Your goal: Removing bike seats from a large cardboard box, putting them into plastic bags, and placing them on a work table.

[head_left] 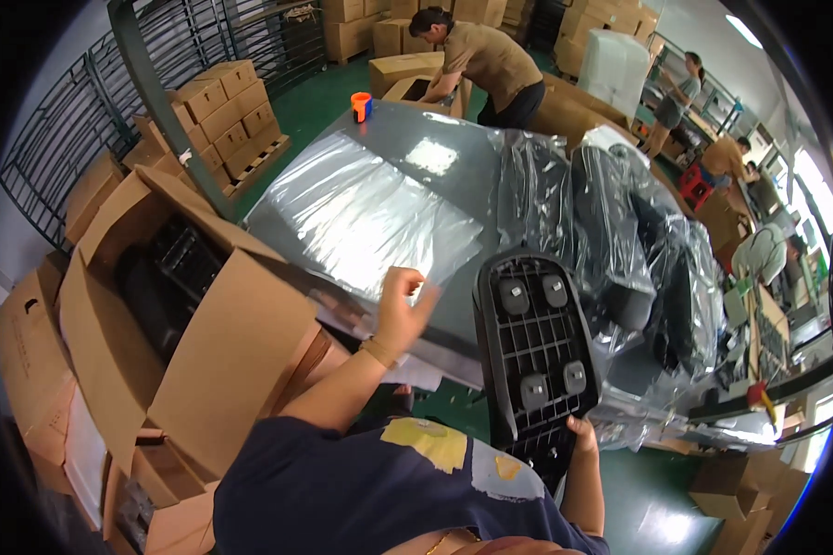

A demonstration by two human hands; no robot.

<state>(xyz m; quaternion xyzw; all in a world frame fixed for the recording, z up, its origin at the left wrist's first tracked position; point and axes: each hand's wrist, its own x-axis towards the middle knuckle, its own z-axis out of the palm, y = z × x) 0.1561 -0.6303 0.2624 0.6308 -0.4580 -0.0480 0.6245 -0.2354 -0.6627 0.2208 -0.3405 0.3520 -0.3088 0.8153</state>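
My right hand (582,433) grips the lower right edge of a long black plastic part (548,342). The part has a ribbed lattice underside with several grey pads and is held upright, tilted, in front of my body. My left hand (405,310) is over the near edge of a stack of clear plastic bags (370,217); its fingers are curved and slightly blurred, with a gap between them and the thumb. Nothing shows in that gap. The bags lie flat on a dark grey table (435,125).
Bagged black parts (611,231) crowd the table's right side. An orange and blue tape roll (361,106) stands at its far edge. To my left is an open carton (231,361) with black parts inside. A co-worker (491,65) bends over a box beyond the table; others work at the right.
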